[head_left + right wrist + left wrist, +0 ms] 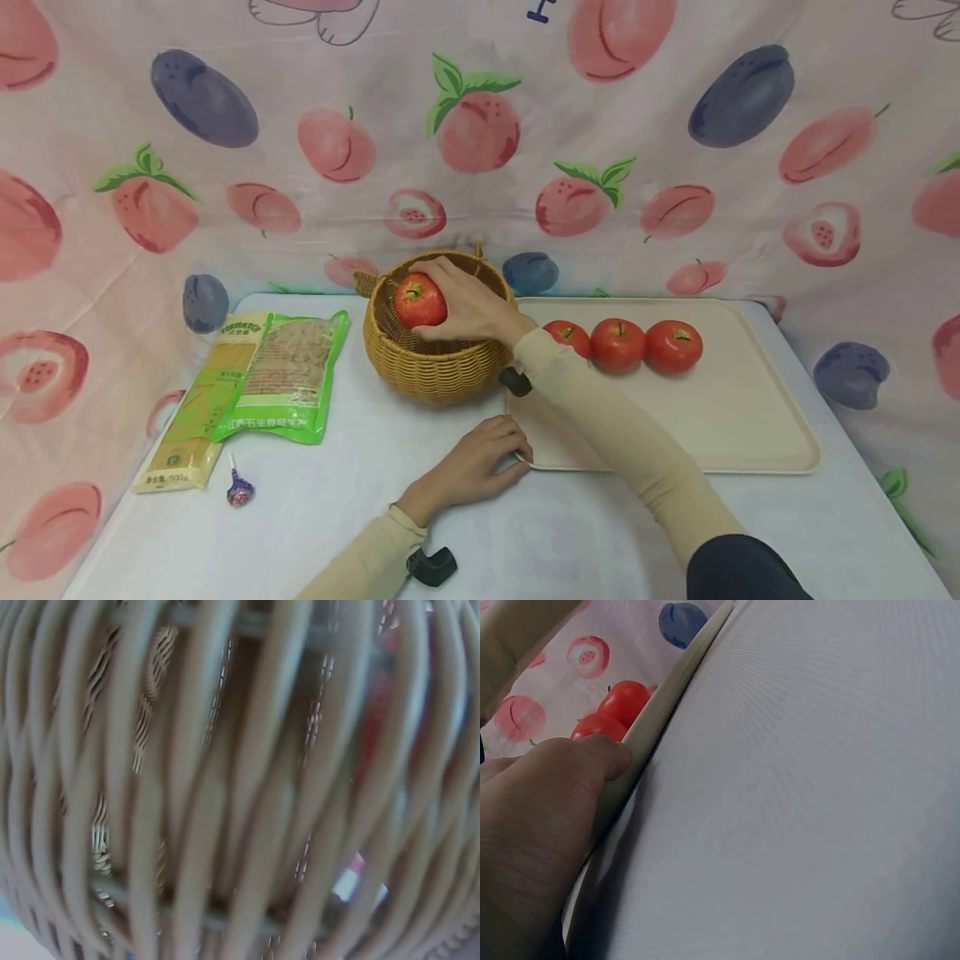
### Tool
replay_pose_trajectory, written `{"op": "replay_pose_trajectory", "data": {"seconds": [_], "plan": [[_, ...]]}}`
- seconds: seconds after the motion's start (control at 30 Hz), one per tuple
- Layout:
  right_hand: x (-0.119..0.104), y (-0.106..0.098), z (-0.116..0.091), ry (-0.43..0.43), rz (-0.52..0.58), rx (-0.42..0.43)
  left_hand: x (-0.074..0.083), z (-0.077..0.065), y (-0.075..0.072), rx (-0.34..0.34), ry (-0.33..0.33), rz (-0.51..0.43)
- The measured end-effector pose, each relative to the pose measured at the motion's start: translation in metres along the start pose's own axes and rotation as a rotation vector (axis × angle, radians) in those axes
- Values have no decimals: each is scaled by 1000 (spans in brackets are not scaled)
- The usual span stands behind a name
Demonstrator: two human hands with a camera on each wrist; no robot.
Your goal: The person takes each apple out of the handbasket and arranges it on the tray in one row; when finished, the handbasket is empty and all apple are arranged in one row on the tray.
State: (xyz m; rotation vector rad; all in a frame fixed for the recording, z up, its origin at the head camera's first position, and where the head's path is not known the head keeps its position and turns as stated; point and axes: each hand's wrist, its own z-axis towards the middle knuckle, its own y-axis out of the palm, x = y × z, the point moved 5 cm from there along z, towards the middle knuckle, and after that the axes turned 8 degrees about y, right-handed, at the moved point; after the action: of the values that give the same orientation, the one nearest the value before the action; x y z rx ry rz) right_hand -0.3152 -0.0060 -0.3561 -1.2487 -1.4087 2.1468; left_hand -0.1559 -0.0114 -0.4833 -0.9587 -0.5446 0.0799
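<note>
My right hand (474, 302) holds a red apple (417, 302) inside the mouth of a woven wicker basket (435, 377), its fingers curved over the fruit. Basket weave (262, 727) fills the right wrist view, with a bit of red showing through the gaps. At the front left corner of a cream tray (738, 400), my left hand (474, 465) grips the edge; in the left wrist view its thumb (609, 756) lies over the rim. Three more apples (618, 345) stand in a row on the tray, the leftmost partly hidden by the right sleeve.
On the left of the white table (360, 483) lie a long yellow packet (180, 425) and a green-edged bag (288, 367) overlapping it. A wrapped lollipop (240, 490) is in front of them. A fruit-print cloth (465, 208) hangs behind the table.
</note>
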Motion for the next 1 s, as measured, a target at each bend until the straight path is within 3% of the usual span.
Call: {"op": "replay_pose_trajectory", "data": {"seconds": [0.53, 0.7, 1.0], "plan": [[13, -15, -13, 3, 63, 161, -2, -2, 1, -5, -24, -23], [19, -17, -18, -10, 122, 173, -1, -2, 0, -3, -24, -25], [31, -24, -30, 62, 250, 217, -1, -2, 0, -1, -30, -23]]}}
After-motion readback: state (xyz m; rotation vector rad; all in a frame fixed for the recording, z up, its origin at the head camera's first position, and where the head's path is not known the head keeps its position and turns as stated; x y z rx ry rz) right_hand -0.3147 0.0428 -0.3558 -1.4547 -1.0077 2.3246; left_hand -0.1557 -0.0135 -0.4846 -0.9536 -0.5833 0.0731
